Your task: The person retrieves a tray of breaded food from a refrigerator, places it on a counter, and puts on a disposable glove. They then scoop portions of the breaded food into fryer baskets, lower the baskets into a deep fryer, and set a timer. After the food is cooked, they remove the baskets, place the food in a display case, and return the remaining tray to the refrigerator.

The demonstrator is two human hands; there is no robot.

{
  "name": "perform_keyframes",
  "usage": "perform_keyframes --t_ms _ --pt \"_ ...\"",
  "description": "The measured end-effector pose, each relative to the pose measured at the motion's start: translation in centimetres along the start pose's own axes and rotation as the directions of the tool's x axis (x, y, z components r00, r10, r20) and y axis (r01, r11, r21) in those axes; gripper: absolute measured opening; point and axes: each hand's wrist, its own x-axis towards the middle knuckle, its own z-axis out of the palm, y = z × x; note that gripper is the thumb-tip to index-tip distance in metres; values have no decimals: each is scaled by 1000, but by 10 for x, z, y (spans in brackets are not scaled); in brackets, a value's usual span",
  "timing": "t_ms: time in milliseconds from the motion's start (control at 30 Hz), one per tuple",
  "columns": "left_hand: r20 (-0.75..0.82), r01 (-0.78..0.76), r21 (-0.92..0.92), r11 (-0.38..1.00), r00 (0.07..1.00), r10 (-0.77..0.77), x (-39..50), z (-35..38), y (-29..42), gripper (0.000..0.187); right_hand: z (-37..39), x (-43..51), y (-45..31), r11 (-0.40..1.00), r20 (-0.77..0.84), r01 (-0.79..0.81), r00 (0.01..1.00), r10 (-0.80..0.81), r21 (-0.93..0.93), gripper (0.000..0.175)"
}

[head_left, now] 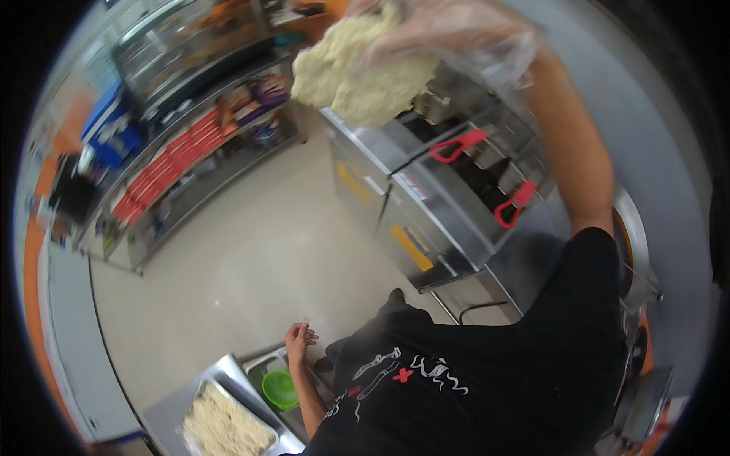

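Raised at the top of the view, my right hand point(416, 37) wears a clear plastic glove and grips a large, flat, pale piece of coated food point(365, 80). The piece hangs above the corner of a steel deep fryer point(365, 142); motion blurs the gloved fingers. My bare left hand point(300, 340) hangs low with fingers loosely curled and apart, holding nothing. Under that forearm is a green plastic bowl point(279, 389) in a steel sink point(251, 370). To its left, a metal tray point(271, 427) holds crumbly, pale coating point(225, 419).
Fryer basket handles with red grips point(459, 145) stick out over the fryer's front edge. Along the far side runs a steel shelf unit point(211, 176) with red boxes point(171, 165) and a blue cooler box point(111, 128). A round metal pan point(633, 239) is behind my right arm.
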Motion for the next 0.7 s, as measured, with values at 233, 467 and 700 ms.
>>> perform_keyframes --t_ms 233,467,700 --pt "45 274 237 932 955 -292 91 92 -76 32 -124 -130 147 628 -597 -705 671 440 -329 42" --pt "103 477 377 794 830 -548 109 94 -113 33 -172 -261 376 453 -624 -866 477 618 -213 52" --pt "-32 635 453 626 713 -700 162 112 -72 40 -100 -368 580 228 -683 -964 260 683 -139 49"
